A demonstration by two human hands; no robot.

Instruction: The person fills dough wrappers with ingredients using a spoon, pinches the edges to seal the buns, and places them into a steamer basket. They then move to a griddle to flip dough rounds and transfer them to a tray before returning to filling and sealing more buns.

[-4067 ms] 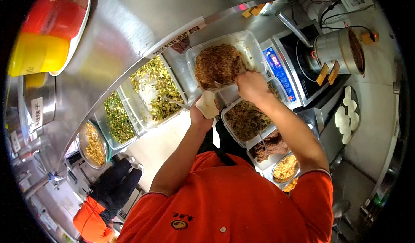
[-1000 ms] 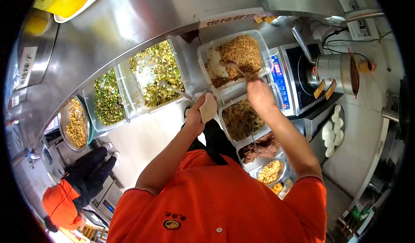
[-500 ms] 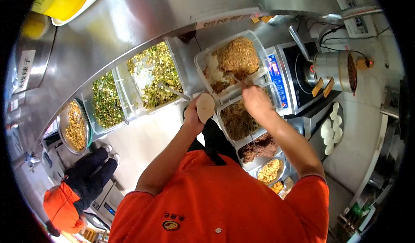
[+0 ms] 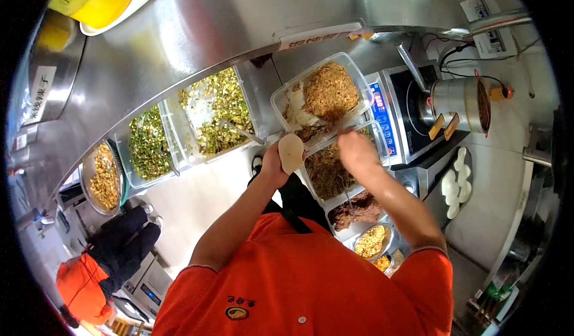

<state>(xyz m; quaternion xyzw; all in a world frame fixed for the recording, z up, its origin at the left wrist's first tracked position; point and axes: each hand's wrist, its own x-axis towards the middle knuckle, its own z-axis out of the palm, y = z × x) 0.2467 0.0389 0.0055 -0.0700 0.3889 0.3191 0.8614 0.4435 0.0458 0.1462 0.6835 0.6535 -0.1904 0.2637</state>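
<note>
A round, pale dough wrapper (image 4: 291, 153) rests in my left hand (image 4: 274, 166), whose fingers curl around it from below. My right hand (image 4: 359, 152) is closed on a thin metal utensil, blurred and mostly hidden by the hand, at the near edge of a clear tub of brown minced filling (image 4: 332, 91). That filling is heaped at the tub's far right. Beneath my right forearm and hand sits a second tub with dark brown shredded filling (image 4: 326, 171). Left of my left hand, a tub of chopped green filling (image 4: 224, 118) has a metal spoon (image 4: 242, 131) lying in it.
An induction cooker (image 4: 408, 106) with a steel pot (image 4: 457, 103) stands right. Nearer are dark red filling (image 4: 356, 210) and a bowl of yellow bits (image 4: 372, 242). White dough pieces (image 4: 457, 183) lie on a dark tray. Another person in orange (image 4: 84, 288) is lower left. A steel shelf (image 4: 209, 19) overhangs.
My right hand has drawn slightly toward me from the brown filling with the utensil, and is now blurred. My left hand has shifted slightly right with the dough wrapper.
</note>
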